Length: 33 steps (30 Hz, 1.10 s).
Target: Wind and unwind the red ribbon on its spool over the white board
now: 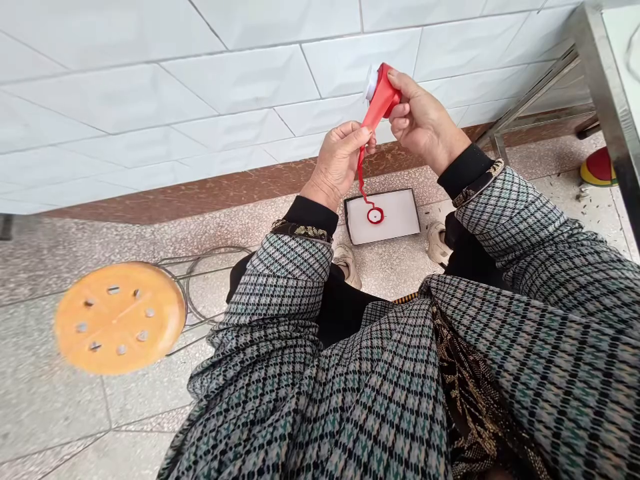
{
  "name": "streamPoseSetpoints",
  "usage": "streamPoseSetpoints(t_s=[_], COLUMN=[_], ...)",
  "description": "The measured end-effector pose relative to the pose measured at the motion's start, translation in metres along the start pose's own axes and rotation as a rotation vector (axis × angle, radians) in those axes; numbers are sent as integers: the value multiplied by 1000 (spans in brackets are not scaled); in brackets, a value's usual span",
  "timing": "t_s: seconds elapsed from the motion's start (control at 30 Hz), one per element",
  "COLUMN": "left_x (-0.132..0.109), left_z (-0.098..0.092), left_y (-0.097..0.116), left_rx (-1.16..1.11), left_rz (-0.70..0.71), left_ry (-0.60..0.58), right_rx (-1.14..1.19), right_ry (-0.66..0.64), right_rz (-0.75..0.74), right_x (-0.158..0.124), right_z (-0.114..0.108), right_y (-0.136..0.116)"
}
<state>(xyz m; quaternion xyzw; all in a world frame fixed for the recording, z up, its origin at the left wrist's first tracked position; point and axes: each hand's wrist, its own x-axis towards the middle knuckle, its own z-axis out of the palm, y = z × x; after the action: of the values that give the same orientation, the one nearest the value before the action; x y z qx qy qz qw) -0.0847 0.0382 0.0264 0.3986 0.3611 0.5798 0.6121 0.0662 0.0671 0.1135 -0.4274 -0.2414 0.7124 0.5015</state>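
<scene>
My right hand (pixel 423 120) grips a red ribbon roll (pixel 385 90) with a white round core or cap sticking out on its left side. It is held up in front of the tiled wall. My left hand (pixel 341 157) is closed just below and to the left, pinching the red ribbon (pixel 373 119) where it narrows. From those fingers a thin twisted red strand (pixel 361 175) hangs down to a shallow white tray (pixel 403 223) with a dark rim on the floor. There the strand meets a red ring (pixel 369 218) around a white centre.
An orange round stool (pixel 120 317) with holes in its seat lies to the left, its metal legs pointing right. A metal-framed table (pixel 600 87) stands at the right. A red and yellow ball-like object (pixel 600 167) is under it. My shoes (pixel 349 263) flank the tray.
</scene>
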Motion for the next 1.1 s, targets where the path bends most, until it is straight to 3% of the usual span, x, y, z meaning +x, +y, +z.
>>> streamPoseSetpoints(t_s=[0.2,0.43,0.63,0.77,1.1], left_x=[1,2,8,9,17], left_z=[-8,-9,-17,-15,-20], left_y=[1,12,13,15,7], left_rx=[62,87,327,458,403], left_rz=[-15,-90,72,142,-56], left_ry=[-39,13,-123,-54,56], right_rx=[77,35,102,129,-24], right_ry=[11,61,47,52,15], right_rz=[-20,-39,-47,-53,-65], right_x=[6,9,-4,-7,-12], right_z=[-9,-12,-7,-3,3], right_y=[-17,-23,-30,-30,-12])
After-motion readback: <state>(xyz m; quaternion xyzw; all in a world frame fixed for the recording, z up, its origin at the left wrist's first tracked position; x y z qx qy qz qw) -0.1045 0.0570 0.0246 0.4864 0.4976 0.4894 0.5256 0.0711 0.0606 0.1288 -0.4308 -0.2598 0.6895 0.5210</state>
